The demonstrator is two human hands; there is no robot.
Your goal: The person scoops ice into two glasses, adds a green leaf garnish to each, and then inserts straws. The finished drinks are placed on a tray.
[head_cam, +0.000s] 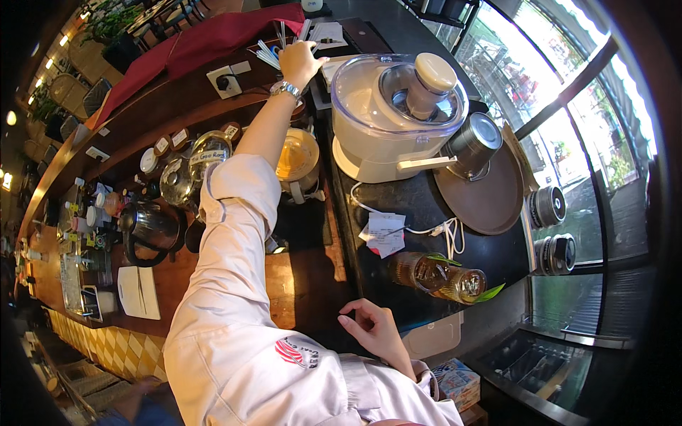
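Observation:
My left hand (299, 63), with a metal-band watch (287, 91) on its wrist, is stretched out to a bundle of drinking straws (268, 55) at the far end of the counter. Its fingertips are hidden behind the hand, so any grip on a straw cannot be made out. My right hand (375, 331) hovers near the counter's front edge, fingers loosely curled, holding nothing. Just beyond it two ribbed glasses of amber drink, one nearer (469, 285) and one beside it (413, 269), stand on the black counter (330, 330) with green leaf garnishes.
A white juicer (391, 138) stands right of my left arm. Beside it, a metal cup (476, 142) rests on a brown round tray (479, 205). Paper slips (384, 234) and a white cable (453, 234) lie nearby. Left are a jug (295, 160), glass teapots (178, 181) and a dark kettle (152, 229).

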